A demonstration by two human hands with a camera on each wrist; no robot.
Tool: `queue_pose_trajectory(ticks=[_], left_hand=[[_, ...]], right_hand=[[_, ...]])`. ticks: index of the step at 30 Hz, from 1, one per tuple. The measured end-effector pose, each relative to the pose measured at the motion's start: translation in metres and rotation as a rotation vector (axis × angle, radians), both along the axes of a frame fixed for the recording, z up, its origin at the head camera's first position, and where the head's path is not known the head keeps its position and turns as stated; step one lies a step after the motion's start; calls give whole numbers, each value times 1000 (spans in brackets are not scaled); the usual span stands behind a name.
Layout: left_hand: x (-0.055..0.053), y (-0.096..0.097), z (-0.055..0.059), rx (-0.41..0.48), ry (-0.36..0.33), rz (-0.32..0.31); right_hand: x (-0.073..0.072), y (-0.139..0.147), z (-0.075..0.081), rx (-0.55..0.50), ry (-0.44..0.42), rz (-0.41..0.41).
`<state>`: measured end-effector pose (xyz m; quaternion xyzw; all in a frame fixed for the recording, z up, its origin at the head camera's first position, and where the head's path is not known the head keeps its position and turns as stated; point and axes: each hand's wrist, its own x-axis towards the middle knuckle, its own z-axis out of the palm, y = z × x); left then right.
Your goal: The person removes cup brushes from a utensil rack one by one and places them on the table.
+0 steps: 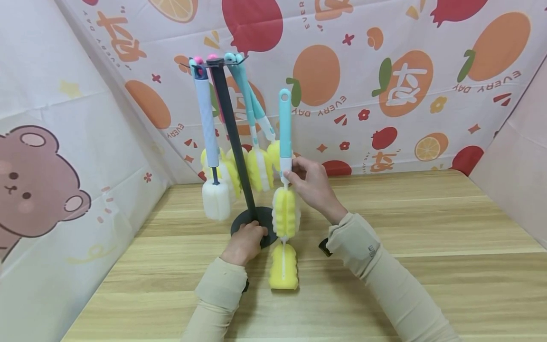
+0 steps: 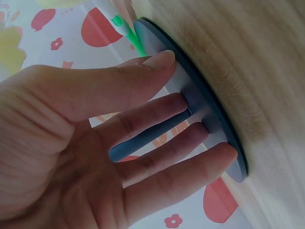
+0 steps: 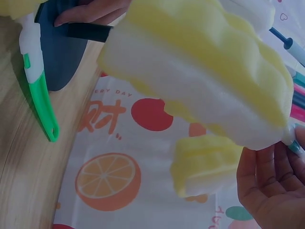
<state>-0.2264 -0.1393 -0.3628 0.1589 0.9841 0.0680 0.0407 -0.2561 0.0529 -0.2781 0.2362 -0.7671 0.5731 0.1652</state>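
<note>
Your right hand point(image 1: 314, 185) pinches the turquoise-handled brush point(image 1: 285, 126) near its white collar, sponge downward, to the right of the black stand point(image 1: 232, 128). Your left hand point(image 1: 247, 241), fingers extended and slightly spread, rests its fingertips on the stand's round base point(image 1: 268, 219). Beside it a green-handled brush point(image 3: 42, 100) lies on the surface point(image 1: 406, 237); other brushes, including a pale-blue-handled brush point(image 1: 207, 118), hang above.

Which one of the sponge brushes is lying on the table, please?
The green-handled brush. It lies on the wooden table, while one teal-handled brush is held up by the right hand and the others hang from the black stand.
</note>
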Motion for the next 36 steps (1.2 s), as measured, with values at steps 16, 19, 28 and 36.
queue_pose_trajectory(ticks=[16, 19, 28, 36], left_hand=[[1, 0, 0, -2, 9, -6], [0, 0, 0, -1, 12, -6], [1, 0, 0, 9, 24, -15], [1, 0, 0, 9, 23, -14]], right_hand=[[0, 3, -12, -10, -49, 6], [0, 5, -13, -7, -67, -6], [0, 8, -20, -9, -109, -14], [-1, 11, -25, -20, -108, -27]])
